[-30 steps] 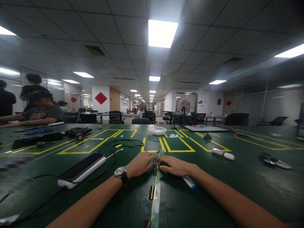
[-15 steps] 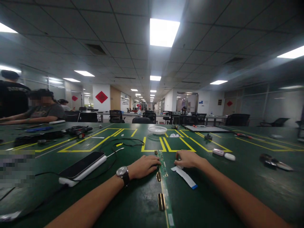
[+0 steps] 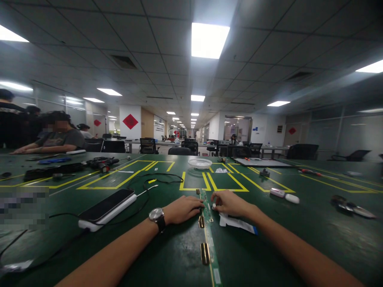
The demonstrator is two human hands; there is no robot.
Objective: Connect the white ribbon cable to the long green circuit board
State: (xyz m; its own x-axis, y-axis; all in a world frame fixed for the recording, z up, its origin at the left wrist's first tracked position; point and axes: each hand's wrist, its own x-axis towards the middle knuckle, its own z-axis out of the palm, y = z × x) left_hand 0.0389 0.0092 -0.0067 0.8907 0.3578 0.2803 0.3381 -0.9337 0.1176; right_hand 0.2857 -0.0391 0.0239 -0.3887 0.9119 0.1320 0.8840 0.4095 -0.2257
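A long, narrow green circuit board with copper-coloured flaps along its left side lies on the table in front of me. My left hand, with a watch on its wrist, lies flat at the board's left edge. Its fingers are stretched out and their tips touch the board; the thumb is hidden. On the other side, my right hand is closed in a pinch close to the board's upper part. Something white shows at its fingertips. From below this hand a white flat ribbon cable with a blue end trails right.
A phone on a white block and black cables lie to the left. Further off stands a white basket. An earbud case and a metal tool lie right. A person sits far left.
My right hand has moved left to the circuit board, and the ribbon cable has shifted and turned flatter across the table. My left hand stays at the board's edge.
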